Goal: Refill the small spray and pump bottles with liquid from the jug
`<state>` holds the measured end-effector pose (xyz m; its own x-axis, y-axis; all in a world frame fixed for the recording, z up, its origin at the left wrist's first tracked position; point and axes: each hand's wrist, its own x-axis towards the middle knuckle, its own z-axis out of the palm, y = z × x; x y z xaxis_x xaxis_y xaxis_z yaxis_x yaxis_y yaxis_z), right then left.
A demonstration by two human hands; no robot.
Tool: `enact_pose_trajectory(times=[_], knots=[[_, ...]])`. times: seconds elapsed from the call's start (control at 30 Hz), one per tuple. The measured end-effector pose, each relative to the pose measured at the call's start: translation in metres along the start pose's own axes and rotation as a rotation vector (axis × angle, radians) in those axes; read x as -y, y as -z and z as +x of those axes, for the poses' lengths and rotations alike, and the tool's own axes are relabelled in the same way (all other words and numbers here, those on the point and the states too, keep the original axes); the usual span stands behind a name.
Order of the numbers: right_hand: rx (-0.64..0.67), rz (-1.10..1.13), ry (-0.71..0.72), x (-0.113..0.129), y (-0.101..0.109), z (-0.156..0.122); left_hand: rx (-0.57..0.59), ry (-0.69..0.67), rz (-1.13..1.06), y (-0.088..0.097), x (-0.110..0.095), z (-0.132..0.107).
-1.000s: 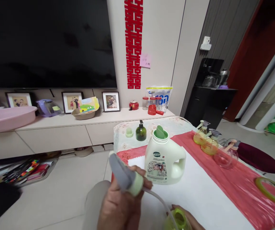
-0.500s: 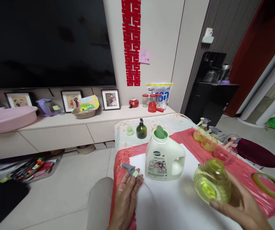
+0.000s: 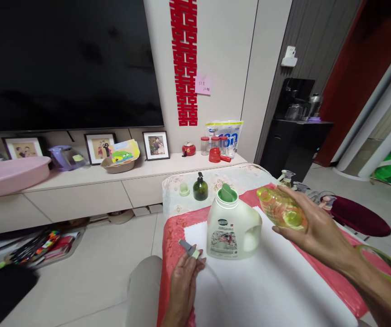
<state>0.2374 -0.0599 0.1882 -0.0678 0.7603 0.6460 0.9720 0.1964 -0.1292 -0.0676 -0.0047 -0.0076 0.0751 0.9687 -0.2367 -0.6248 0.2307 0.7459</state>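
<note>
My left hand (image 3: pixel 185 277) is closed on a grey and pale-green spray pump head (image 3: pixel 190 250), with its thin tube trailing over the white sheet. In my right hand (image 3: pixel 313 227) is a yellow-green transparent bottle (image 3: pixel 280 206), raised and tipped so its open neck points left. Yellowish liquid shows inside it. Between the hands stands a pale-green detergent jug (image 3: pixel 227 231), uncapped, with a green spout in its mouth. The bottle's neck is to the right of the jug's mouth, apart from it.
Behind the jug are a dark green pump bottle (image 3: pixel 200 187) and a light-green cap (image 3: pixel 184 189). Other spray bottles (image 3: pixel 285 178) stand beyond my right hand. A roll of tape (image 3: pixel 382 263) lies at right on the red cloth (image 3: pixel 178 227). A cabinet (image 3: pixel 89 181) runs along the wall.
My right hand has lifted the yellow-green bottle up and to the left and tipped it from upright toward the jug. My left hand still holds the pump head, shifted slightly right and down.
</note>
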Motion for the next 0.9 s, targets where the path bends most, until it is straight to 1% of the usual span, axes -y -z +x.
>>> enact_pose_trajectory(times=[0.23, 0.33, 0.47, 0.7, 0.9], knots=[[0.009, -0.1, 0.207, 0.004, -0.002, 0.029, 0.024, -0.003, 0.046, 0.003, 0.002, -0.003], [0.022, -0.126, 0.266, 0.004, -0.003, 0.039, 0.023, -0.005, 0.066, 0.003, 0.001, -0.005], [0.064, -0.17, 0.298, 0.004, -0.004, 0.049, 0.031, -0.011, 0.111, 0.001, 0.0, -0.005], [0.094, -0.247, 0.35, 0.007, 0.0, 0.062, 0.026, 0.004, 0.074, -0.002, -0.002, -0.007], [0.095, -0.294, 0.391, 0.01, -0.001, 0.069, -0.054, -0.054, 0.058, -0.002, 0.009, -0.005]])
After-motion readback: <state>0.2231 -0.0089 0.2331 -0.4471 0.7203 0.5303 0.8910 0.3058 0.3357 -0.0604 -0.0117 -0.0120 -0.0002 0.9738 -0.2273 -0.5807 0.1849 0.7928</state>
